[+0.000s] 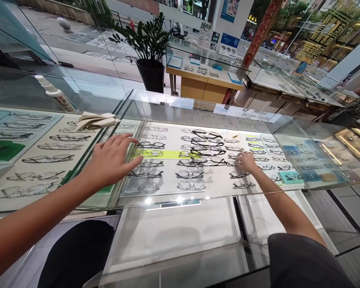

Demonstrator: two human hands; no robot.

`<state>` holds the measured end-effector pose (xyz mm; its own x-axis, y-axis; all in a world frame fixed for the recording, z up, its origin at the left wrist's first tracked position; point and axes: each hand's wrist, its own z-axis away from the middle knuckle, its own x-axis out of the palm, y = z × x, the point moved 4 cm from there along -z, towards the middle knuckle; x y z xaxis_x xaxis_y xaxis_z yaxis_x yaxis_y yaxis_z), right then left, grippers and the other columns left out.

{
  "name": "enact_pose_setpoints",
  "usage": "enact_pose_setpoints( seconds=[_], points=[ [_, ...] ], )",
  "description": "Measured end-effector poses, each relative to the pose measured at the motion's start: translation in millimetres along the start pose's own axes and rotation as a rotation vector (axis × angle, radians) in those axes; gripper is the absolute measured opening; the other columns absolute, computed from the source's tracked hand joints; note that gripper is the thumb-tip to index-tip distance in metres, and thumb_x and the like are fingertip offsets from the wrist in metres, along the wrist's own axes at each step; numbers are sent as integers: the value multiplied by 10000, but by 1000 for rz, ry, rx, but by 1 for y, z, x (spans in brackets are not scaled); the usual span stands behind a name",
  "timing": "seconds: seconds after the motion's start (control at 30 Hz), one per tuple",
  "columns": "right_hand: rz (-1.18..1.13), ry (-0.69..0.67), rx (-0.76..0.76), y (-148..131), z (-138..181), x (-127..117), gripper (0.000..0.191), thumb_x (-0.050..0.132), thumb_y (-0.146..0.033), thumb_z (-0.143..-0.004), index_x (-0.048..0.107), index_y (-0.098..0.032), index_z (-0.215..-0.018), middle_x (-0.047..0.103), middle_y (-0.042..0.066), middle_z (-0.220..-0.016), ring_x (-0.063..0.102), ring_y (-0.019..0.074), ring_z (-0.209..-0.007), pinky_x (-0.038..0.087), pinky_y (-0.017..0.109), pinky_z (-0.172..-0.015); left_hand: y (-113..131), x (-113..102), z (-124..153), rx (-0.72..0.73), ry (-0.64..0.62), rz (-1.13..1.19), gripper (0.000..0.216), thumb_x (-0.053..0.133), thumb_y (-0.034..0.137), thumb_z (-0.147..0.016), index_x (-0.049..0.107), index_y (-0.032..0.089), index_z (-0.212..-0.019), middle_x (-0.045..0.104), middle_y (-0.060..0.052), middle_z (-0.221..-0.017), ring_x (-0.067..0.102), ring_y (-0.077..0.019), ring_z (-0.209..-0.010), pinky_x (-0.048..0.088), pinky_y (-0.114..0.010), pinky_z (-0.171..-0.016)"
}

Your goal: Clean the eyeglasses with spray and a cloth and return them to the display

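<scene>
My left hand (114, 158) is over the left part of the glass display case (174, 200), palm down, fingers spread and holding nothing. Several black eyeglasses (208, 151) lie one behind another in a column near the middle, looking larger than the pairs around them. The nearest black pair (208, 161) reaches toward my right hand (246, 162). That hand is at the right with its fingers curled together; their tips are too small to show clearly what is in them. Rows of other eyeglasses (190, 175) lie on the white display surface around both hands.
A folded beige cloth (96, 121) and a white spray bottle (58, 96) are on the glass at the left. More eyeglasses (48, 159) fill the left case. Behind stand a potted plant (151, 56) and another display counter (204, 80). Glass edges divide the counter.
</scene>
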<state>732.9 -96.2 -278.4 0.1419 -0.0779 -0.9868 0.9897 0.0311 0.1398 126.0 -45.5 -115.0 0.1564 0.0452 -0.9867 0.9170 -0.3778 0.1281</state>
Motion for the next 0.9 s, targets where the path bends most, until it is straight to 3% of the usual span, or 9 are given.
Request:
enact_pose_setpoints(
  seconds=[0.27,0.5,0.7,0.9],
  points=[
    [32,-11,-1,-3,17,7,303,581,-233,-995,881,-275,-1003,735,119,-1403,544,368,-1378,301,601,-1229,2,-1,1,13,24,-11,626,316,605,-1003,539,209,-1433,507,-171,-1665,471,-394,-1537,408,-625,-1161],
    [10,-16,4,-6,40,-8,339,597,-253,-982,845,-267,-1212,688,144,-1463,551,362,-1363,324,591,-1218,1,2,-1,18,32,-12,620,328,610,-1002,548,210,-1421,516,-167,-1658,489,-400,-1516,401,-619,-1166],
    [-18,-85,-80,-16,69,-8,217,687,-305,-961,883,-306,-1053,710,97,-1436,553,349,-1361,313,565,-1213,-1,2,0,30,50,-16,636,325,621,-1003,557,201,-1421,518,-168,-1657,500,-412,-1505,405,-630,-1159],
    [-17,-94,-71,-15,80,-9,238,649,-266,-1005,886,-286,-1022,732,117,-1418,562,353,-1358,316,552,-1198,-1,3,-1,37,50,-18,649,320,627,-1008,548,199,-1439,519,-174,-1654,495,-416,-1510,418,-620,-1145]
  ],
)
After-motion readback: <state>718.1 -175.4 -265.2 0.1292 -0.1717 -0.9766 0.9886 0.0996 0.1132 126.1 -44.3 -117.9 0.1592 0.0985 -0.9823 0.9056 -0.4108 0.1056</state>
